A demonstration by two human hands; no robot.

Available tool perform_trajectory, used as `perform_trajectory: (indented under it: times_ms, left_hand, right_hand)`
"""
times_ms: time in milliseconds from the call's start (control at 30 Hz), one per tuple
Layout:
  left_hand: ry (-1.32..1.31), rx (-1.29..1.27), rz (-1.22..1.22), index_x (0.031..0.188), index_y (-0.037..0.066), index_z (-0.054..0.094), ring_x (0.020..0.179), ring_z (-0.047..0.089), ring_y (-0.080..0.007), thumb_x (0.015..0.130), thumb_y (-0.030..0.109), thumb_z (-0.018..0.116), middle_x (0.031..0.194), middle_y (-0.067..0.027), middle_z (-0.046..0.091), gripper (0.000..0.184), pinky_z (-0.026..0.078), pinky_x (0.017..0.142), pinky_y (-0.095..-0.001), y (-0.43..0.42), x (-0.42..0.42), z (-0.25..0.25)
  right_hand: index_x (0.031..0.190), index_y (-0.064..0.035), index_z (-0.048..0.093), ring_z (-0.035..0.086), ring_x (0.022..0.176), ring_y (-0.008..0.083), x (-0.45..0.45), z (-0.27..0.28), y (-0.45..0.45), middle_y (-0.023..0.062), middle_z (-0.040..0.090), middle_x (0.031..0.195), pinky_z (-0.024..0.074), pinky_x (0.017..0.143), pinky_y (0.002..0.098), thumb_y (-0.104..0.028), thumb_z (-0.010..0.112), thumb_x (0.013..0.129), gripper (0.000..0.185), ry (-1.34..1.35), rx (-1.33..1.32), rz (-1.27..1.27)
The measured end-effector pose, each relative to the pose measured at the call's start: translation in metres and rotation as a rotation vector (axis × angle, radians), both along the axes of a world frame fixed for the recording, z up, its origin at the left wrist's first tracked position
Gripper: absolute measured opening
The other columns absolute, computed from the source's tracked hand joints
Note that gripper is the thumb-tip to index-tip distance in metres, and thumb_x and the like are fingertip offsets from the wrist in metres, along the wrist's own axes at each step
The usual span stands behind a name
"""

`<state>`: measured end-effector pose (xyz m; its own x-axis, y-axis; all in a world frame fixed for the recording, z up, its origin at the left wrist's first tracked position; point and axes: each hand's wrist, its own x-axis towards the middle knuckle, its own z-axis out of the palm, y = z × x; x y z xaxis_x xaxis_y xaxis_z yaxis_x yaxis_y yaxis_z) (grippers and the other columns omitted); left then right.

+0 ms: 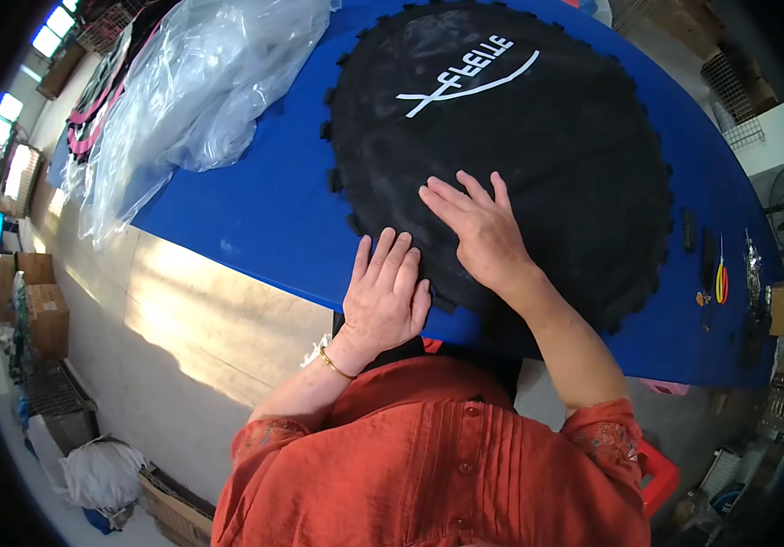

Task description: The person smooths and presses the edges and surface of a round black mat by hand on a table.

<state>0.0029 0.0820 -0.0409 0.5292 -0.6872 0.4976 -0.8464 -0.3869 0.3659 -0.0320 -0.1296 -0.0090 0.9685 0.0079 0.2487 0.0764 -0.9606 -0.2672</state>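
Note:
A large round black fabric mat (538, 173) with tabs around its edge and a white printed logo lies flat on the blue table (228, 214). My left hand (384, 296) rests with outstretched fingers on the near left rim of the mat. Farther in, my right hand (483, 228) lies over the black fabric, palm down, its fingers spread. Neither hand grips anything. The tabs under my left fingers are hidden.
Clear plastic sheeting (196, 91) covers the table's far left, beside pink-trimmed dark pieces (86, 132). Yellow-and-red-handled snips (722, 281) and small dark tools (707, 260) lie at the right. Cardboard boxes (45, 314) stand on the floor at left.

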Motion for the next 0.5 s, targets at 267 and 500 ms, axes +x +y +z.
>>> perform_trajectory:
  times_ms: [267,500]
  left_hand:
    - [0.009,-0.024,-0.004,0.123,-0.004,0.068,0.14,0.056,-0.0425,0.091,0.021,0.069,0.14,-0.0247,0.065,0.041,0.038,0.121,-0.0589,0.0,0.0,0.0]
    - [0.002,-0.005,-0.011,0.123,-0.004,0.068,0.139,0.057,-0.0419,0.09,0.021,0.069,0.14,-0.025,0.065,0.042,0.037,0.122,-0.0585,0.0,0.0,0.001]
  right_hand:
    - [0.145,-0.0111,0.067,0.052,0.144,0.0361,-0.046,0.014,0.017,0.0067,0.064,0.151,0.023,0.126,0.0644,0.005,0.054,0.092,0.057,0.08,-0.005,0.079]
    - [0.144,-0.0114,0.068,0.052,0.144,0.0356,-0.058,0.014,0.011,0.0052,0.064,0.151,0.0226,0.126,0.0642,0.004,0.052,0.093,0.056,0.096,-0.038,0.049]
